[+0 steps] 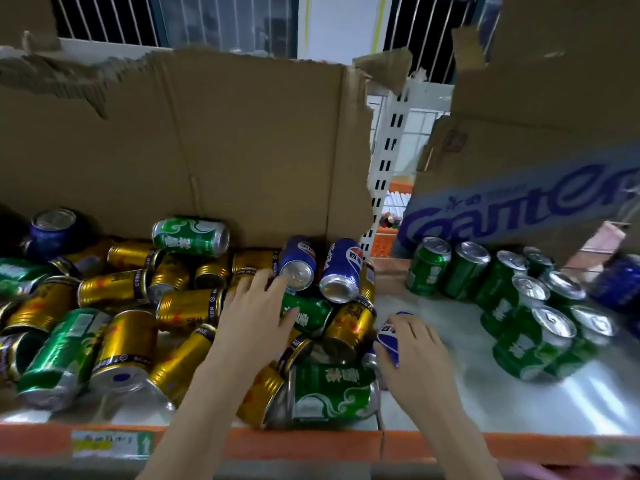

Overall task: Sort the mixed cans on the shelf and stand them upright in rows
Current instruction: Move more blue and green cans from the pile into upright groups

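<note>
**A:** What are the hands doing?

**B:** The right hand is curled round a blue can, which lies under its fingers near the shelf's front edge, about midway along. The can's top pokes out beyond the fingertips, tilted away. The left hand lies flat with straight fingers on the pile, grasping nothing. Its fingertips touch the rim of another blue can, and its thumb rests on a green can lying on its side.

**A:** Where are the other cans?

**B:** The pile fills the shelf's left half: gold, green and blue cans on their sides, jumbled, some stacked. One green can lies at the front edge, between the two wrists. On the right half, green cans stand upright in rows running from the back towards the front.

**A:** Anything behind them?

**B:** A torn cardboard sheet stands behind the pile. A box with blue lettering sits at the back right corner.
</note>
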Tool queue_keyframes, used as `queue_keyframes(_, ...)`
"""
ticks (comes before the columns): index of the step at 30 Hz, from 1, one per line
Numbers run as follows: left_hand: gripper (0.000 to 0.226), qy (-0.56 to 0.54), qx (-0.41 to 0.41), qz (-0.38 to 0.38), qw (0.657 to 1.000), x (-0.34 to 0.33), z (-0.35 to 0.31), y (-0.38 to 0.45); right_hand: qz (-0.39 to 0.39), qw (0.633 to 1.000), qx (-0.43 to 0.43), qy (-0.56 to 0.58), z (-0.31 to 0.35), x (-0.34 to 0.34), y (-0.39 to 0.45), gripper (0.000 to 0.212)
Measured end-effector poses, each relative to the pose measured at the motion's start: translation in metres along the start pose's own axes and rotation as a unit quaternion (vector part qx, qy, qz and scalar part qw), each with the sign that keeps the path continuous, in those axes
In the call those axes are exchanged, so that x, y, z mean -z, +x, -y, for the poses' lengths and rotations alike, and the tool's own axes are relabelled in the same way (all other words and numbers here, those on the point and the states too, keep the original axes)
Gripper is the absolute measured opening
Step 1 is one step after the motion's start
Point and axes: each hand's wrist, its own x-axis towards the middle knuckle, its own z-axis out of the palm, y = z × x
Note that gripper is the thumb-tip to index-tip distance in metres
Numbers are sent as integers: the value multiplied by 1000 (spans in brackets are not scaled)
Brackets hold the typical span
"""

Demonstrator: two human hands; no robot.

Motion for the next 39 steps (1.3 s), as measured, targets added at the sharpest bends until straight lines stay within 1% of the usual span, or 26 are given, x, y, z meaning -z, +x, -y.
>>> queue_keyframes(3,51,26,-36,-14,999,3,-14,40,13,999,-30,4,-8,5,10,41)
queue_keyframes(6,55,66,-27,26,997,-2,-22,80,31,999,-28,5,-11,7,19,45)
queue_keyframes(8,59,75,13,69,995,-8,-25,102,55,998,-24,0,-15,7,24,48)
queue_keyframes(10,65,61,62,104,991,-15,-27,118,73,997,-21,-4,-19,7,29,49)
queue_keyframes(13,75,28,122,139,982,-25,-27,135,79,997,-14,9,-23,3,37,49)
queue_keyframes(16,79,-9,181,192,964,-30,-28,147,74,997,4,5,-25,1,45,48)
queue_keyframes(19,76,-38,209,200,956,-30,-30,151,67,997,26,18,-25,3,53,45)
queue_keyframes(24,79,-57,223,165,959,-20,-30,139,62,996,57,17,-19,4,79,49)
queue_keyframes(28,79,-105,228,101,963,-7,-25,114,48,991,121,9,2,8,109,50)
queue_keyframes(30,81,-139,229,62,961,-3,-18,95,56,987,153,-7,18,6,124,51)
queue_keyframes(32,82,-165,230,13,959,1,-12,73,87,986,136,-30,30,1,141,51)
queue_keyframes(36,80,-217,219,-78,948,4,-6,32,196,977,58,-66,48,-6,171,63)
queue_keyframes(39,88,-258,208,-117,936,2,-5,9,241,967,20,-83,62,-14,182,75)
